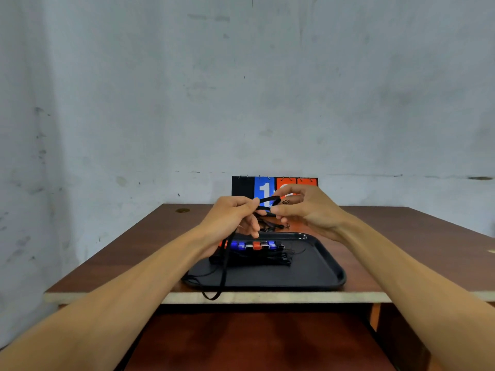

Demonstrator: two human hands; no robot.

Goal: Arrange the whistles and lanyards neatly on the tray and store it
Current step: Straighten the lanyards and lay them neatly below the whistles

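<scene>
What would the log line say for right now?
left hand, right hand: pinch lanyard | whistles: row on tray | tray: on table

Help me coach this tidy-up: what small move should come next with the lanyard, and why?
Probably gather the dangling loop up into a fold between the hands. The left hand and right hand pinch the black lanyard above the tray, but its long loop hangs past the table front edge, while the whistles lie in a row on the tray.

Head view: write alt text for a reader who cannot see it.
The left hand and right hand pinch a black lanyard above a black tray on a table. Blue, red and white whistles lie in a row on the tray.
</scene>
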